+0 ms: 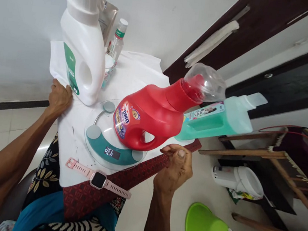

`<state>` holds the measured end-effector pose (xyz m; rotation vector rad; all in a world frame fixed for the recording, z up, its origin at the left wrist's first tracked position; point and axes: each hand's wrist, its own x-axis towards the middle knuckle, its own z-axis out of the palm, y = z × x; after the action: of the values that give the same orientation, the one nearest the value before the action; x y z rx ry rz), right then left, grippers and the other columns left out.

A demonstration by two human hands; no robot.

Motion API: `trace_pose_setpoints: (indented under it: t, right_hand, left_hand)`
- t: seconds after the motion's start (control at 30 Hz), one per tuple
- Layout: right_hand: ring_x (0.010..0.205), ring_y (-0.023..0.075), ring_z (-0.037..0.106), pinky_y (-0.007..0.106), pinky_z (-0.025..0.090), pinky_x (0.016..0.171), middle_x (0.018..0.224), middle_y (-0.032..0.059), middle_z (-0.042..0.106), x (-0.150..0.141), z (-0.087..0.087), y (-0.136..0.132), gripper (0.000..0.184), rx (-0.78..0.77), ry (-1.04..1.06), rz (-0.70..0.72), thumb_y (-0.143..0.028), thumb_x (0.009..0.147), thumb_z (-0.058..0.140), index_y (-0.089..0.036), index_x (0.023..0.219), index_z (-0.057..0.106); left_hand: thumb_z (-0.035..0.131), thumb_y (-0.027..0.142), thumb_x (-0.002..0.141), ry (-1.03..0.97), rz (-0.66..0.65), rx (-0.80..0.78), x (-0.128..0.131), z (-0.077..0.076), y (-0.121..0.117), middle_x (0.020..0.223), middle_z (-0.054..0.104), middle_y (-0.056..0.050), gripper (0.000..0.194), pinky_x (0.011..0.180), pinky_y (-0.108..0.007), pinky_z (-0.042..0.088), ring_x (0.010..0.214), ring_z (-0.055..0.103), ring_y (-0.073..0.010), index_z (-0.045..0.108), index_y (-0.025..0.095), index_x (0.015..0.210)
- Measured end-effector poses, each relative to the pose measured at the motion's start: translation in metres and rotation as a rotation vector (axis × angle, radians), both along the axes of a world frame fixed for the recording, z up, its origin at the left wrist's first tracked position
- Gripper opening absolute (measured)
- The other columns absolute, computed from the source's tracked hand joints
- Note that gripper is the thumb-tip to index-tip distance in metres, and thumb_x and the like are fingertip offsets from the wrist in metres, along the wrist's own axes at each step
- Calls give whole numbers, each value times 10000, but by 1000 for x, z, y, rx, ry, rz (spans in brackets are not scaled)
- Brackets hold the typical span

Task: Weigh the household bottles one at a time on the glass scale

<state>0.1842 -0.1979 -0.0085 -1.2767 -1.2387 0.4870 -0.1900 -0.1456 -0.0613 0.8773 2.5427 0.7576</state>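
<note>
A red OMO detergent bottle (154, 111) with a clear cap stands on a round glass scale (114, 155), whose display is lit. My right hand (177, 166) is just off the bottle's near right side, fingers curled in and thumb over them, with nothing visible in it. At the left, my left hand (60, 97) is at the table's edge beside the base of a large white bottle (81, 41). Its thumb lies on the white cloth (74, 127) and its fingers bend over the edge, partly hidden. A pink-strapped smartwatch (98, 179) lies in front of the scale.
Behind the white bottle are a clear bottle (117, 40), a patterned cup (109, 68) and a pouch (107, 16). A green bottle (212, 123) stands at the table's right edge. On the floor are a lime-green basin (201, 228), a white bucket (247, 184) and a wooden frame (251, 153).
</note>
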Motion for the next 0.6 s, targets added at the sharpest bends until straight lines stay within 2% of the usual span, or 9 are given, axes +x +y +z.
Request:
trace_pose_setpoints:
  t: [0.13,0.23,0.3,0.47,0.6]
  right_hand:
    - [774,193,655,347,539,754,830,8,694,-1,-1,-5,464,-76,49,61,-669,1043,638,-221,950,721]
    - [829,202,680,351,570,775,899,21,735,-21,9,-3,417,-85,96,203,-655,1000,703,-241,998,751]
    - [814,204,671,352,581,756,877,27,737,-35,19,2,411,-143,156,321,-657,953,753,-246,943,759]
    - [609,153,521,324,546,637,621,-18,577,-55,33,16,484,-261,342,488,-661,839,860,-239,692,672]
    - [545,107,378,282,453,558,560,-67,422,-55,36,24,531,-254,434,472,-641,810,899,-240,639,596]
  left_hand:
    - [452,218,1137,28,5,-85,6,11,0,1578,504,-454,571,1215,-571,511,1507,593,-488,320,-137,1563]
    - [448,205,1119,45,9,-113,10,18,1,1594,502,-456,605,1232,-571,500,1500,601,-498,317,-164,1580]
    - [445,206,1106,49,14,-126,12,22,1,1596,501,-467,638,1236,-583,494,1493,603,-518,304,-189,1587]
    - [473,219,1085,60,59,-166,15,27,4,1636,499,-439,702,1260,-575,488,1518,591,-511,304,-177,1639]
    - [506,181,1020,67,78,-133,16,27,8,1636,500,-451,766,1257,-627,486,1538,571,-523,305,-208,1649]
